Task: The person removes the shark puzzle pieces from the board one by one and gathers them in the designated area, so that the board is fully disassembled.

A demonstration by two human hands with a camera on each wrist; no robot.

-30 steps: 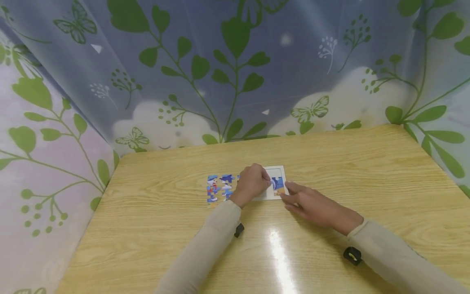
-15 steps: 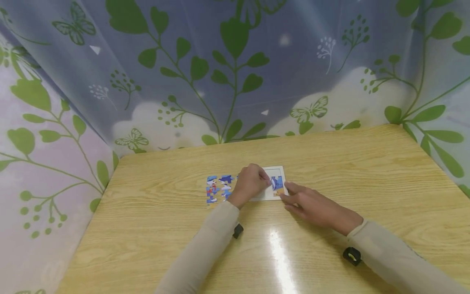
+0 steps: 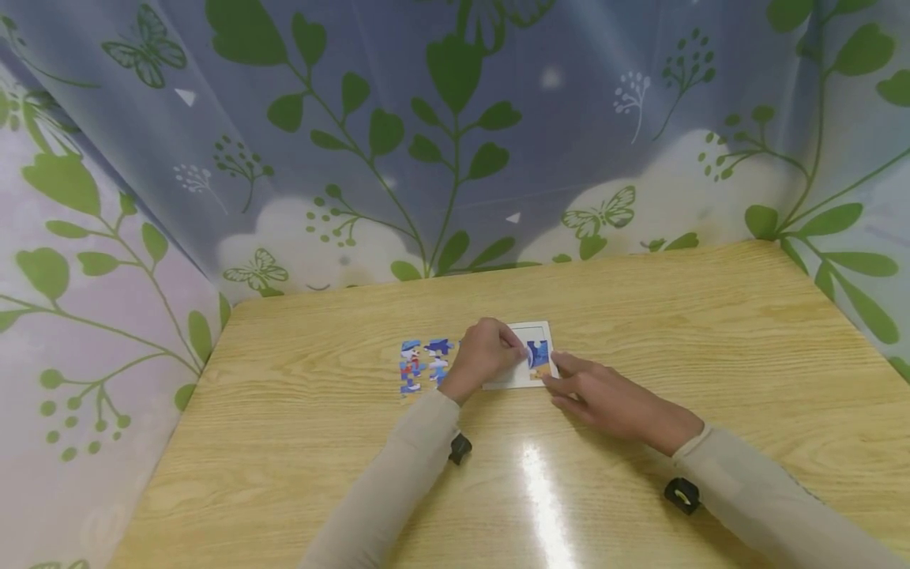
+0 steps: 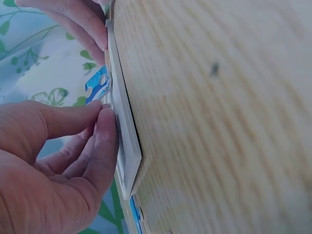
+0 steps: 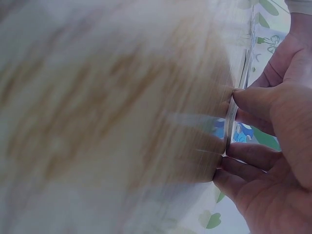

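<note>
My left hand (image 3: 485,356) is over a white puzzle frame (image 3: 508,382), pinching a blue-and-white jigsaw piece (image 4: 98,89) between thumb and forefinger. In the left wrist view that piece stands tilted above the frame's rim. Joined pieces (image 3: 542,365) in blue and sandy orange lie inside the frame along its right side. My right hand (image 3: 604,395) holds the frame's near right corner, thumb at the near edge and fingers along the right edge. In the right wrist view, its lower fingertips (image 5: 219,175) rest at the table surface. The left hand hides much of the frame's left part.
Loose jigsaw pieces (image 3: 411,367) lie in a column left of the frame, with a second column of pieces (image 3: 438,363) beside it, partly behind my left hand. The wooden table (image 3: 320,442) ends at a leaf-patterned curtain (image 3: 384,158).
My left fingertips have shifted very slightly right, toward the joined pieces, still pinching the jigsaw piece. The right hand and the frame have stayed in place.
</note>
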